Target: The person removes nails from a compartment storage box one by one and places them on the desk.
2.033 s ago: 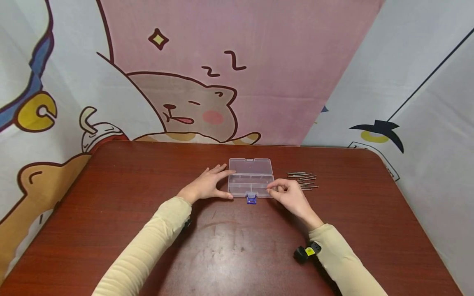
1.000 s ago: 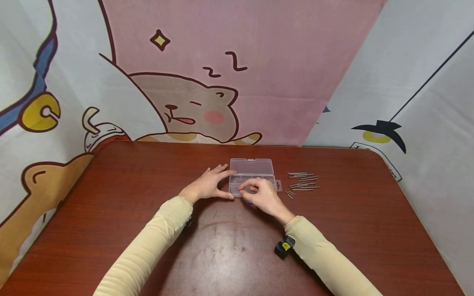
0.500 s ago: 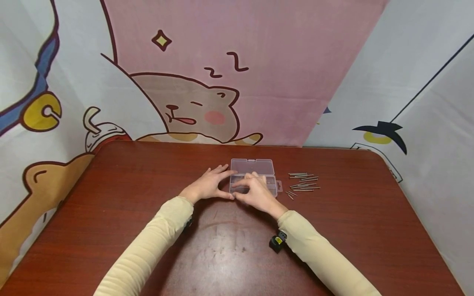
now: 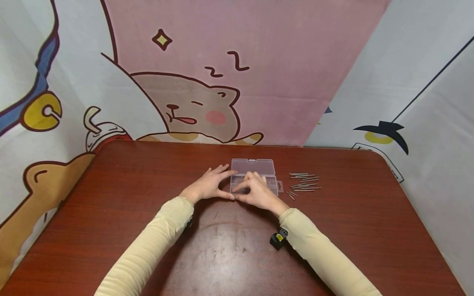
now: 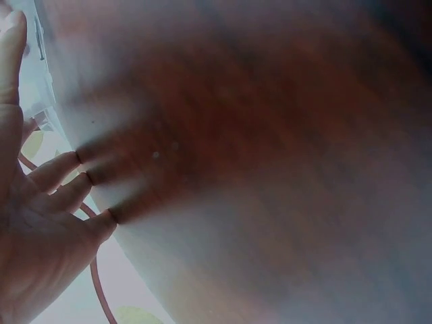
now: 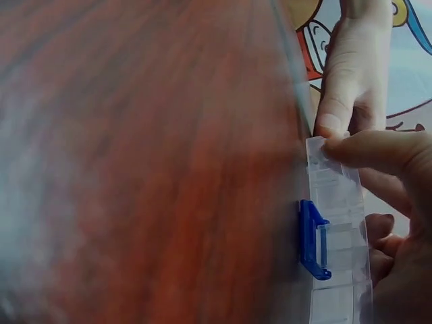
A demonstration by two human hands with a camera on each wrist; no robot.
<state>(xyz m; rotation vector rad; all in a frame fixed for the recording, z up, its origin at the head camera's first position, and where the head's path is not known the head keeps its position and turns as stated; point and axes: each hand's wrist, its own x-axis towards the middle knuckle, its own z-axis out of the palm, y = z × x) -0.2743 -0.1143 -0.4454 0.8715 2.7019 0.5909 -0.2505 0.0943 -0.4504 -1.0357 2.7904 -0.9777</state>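
Observation:
In the head view a clear plastic compartment box [image 4: 272, 184] stands on the table with its lid [image 4: 253, 166] laid back. My left hand [image 4: 207, 186] lies along the box's left side, fingers fairly straight, thumb and index touching its edge. My right hand [image 4: 259, 195] reaches over the box, index finger dipping into the front left compartment. From the right wrist view, the right thumb [image 6: 371, 147] rests on the rim beside the left thumb [image 6: 331, 118]. The right index fingertip is behind the box wall, so I cannot tell whether it holds anything. A blue latch [image 6: 312, 239] hangs at the front.
Several long nails [image 4: 304, 190] lie loosely grouped on the table [image 4: 344, 222] right of the box. A few much shorter nails [image 4: 291, 195] lie nearer to me. A patterned cloth [image 4: 281, 74] hangs behind the table's far edge.
My right hand has moved left from the box's right end to its left front corner, uncovering the short nails. It has barely moved in the last half second. My left hand stays put.

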